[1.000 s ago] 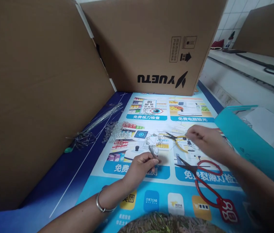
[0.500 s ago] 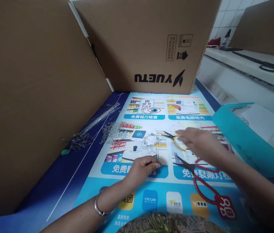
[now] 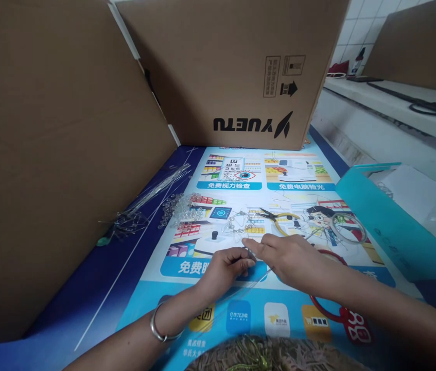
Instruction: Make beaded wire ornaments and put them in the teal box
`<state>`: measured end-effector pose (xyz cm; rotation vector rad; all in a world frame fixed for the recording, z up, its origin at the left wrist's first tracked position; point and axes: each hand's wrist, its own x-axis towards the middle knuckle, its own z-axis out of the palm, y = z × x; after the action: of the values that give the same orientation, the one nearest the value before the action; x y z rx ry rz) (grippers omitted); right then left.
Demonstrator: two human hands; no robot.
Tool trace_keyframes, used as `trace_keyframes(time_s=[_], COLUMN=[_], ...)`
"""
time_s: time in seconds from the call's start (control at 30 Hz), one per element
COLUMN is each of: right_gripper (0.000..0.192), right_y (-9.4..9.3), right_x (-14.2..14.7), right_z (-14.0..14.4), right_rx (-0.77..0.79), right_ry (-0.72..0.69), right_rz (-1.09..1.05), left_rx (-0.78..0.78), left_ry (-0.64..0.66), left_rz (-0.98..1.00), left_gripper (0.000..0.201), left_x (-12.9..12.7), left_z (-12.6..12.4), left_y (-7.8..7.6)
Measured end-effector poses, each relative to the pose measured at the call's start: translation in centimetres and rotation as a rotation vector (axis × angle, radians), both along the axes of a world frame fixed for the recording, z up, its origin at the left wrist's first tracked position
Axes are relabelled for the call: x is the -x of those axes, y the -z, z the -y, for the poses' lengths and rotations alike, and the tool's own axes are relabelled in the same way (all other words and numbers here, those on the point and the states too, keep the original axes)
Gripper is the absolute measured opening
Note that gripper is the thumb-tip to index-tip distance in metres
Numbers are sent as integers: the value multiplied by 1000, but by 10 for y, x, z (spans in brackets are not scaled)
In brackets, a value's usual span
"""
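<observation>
My left hand is closed in a pinch above the printed mat, holding thin wires whose ends are mostly covered by the fingers. Against its fingertips comes my right hand, index finger stretched forward and thumb hidden underneath. A fine clear-looking wire trails from under the right hand toward the lower left. Just beyond the hands lies a loose wire-and-bead piece. Yellow-handled pliers rest beside it, jaws pointing left. Red-handled scissors lie partly beneath the right forearm.
A pile of clear beads and a bundle of wires are at the left. A wire coil lies near a teal box at the right. Cardboard walls enclose the left and back.
My right hand has moved left and toward me, from beside the pliers to the left fingertips. A thin wire now trails beneath it. My left hand has stayed in place.
</observation>
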<state>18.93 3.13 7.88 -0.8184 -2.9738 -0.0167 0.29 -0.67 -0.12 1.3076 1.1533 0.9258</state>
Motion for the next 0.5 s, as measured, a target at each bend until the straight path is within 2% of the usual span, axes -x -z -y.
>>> trace_keyframes(time_s=[0.3,0.5], right_gripper=[55,45], right_y=[11,15], right_x=[-2,-1], right_z=[2,-1], right_rx=[49,96], right_ry=[-30,115], right_rz=[-35,-193], left_rx=[-42,-60], left_ry=[2,16], left_rz=[-49,-57], left_gripper=[15,18], left_x=[0,1], left_z=[4,2], left_y=[-8,-2])
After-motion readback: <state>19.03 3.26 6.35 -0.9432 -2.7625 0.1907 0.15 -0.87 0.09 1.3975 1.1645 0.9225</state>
